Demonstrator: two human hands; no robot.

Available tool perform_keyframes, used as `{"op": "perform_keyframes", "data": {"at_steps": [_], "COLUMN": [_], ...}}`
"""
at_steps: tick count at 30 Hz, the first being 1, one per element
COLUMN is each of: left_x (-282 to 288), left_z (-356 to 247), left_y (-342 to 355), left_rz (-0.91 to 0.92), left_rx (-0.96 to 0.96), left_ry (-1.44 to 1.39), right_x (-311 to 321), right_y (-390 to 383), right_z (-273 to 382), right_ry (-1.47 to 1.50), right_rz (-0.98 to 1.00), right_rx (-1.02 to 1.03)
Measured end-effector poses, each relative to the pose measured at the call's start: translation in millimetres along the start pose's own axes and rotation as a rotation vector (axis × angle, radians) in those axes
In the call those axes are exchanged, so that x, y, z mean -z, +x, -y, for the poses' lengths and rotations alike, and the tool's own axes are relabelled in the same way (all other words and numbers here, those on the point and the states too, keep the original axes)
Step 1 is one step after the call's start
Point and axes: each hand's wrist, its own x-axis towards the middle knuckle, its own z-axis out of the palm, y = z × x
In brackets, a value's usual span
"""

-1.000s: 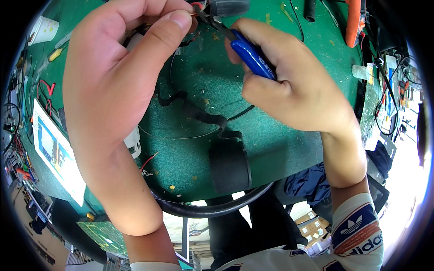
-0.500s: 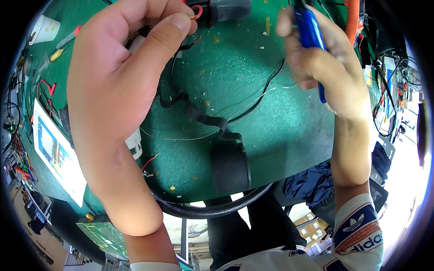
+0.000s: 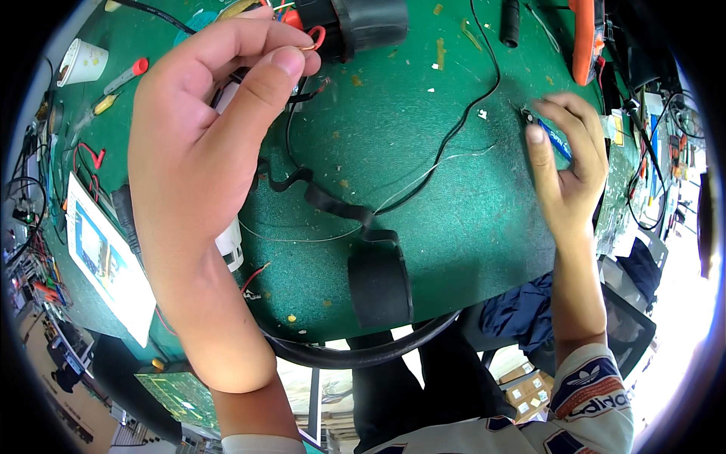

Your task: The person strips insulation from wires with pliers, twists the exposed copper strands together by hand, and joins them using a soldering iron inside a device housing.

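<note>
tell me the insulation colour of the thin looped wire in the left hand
The thin looped wire is red, clearest in the head view.

Bright glare bleaches the right side within dark, warped edges.

The broad flat surface (image 3: 454, 242) is deep green, kinda speckled with yellowish and white bits, and the thin curled plastic-coated red wire (image 3: 320, 35) shows a coppery tip. Slim blue-handled metal pliers (image 3: 556, 142), chunky round black plastic cylinder (image 3: 374, 26), white fabric sleeve (image 3: 591, 382) with navy and orange-red bands.
</note>
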Motion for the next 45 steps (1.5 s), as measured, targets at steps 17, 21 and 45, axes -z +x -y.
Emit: {"op": "perform_keyframes", "data": {"at_steps": [17,21,45], "left_x": [-7.0,3.3,-2.3], "left_z": [-6.7,13.3,6.8], "left_y": [-0.9,5.0,3.1], "left_rz": [-0.028,-0.092,-0.127], "left_rx": [-0.213,-0.149,-0.228], "left_ry": [-0.174,-0.05,0.08], "right_x": [-105.5,-119.8,-107.6], "right_y": [109.8,110.8,114.1], "right_z": [73.6,71.2,68.6], "right_ry": [0.902,0.931,0.843], "right_rz": [-0.106,-0.144,0.064], "right_rx": [0.171,0.181,0.128]}}
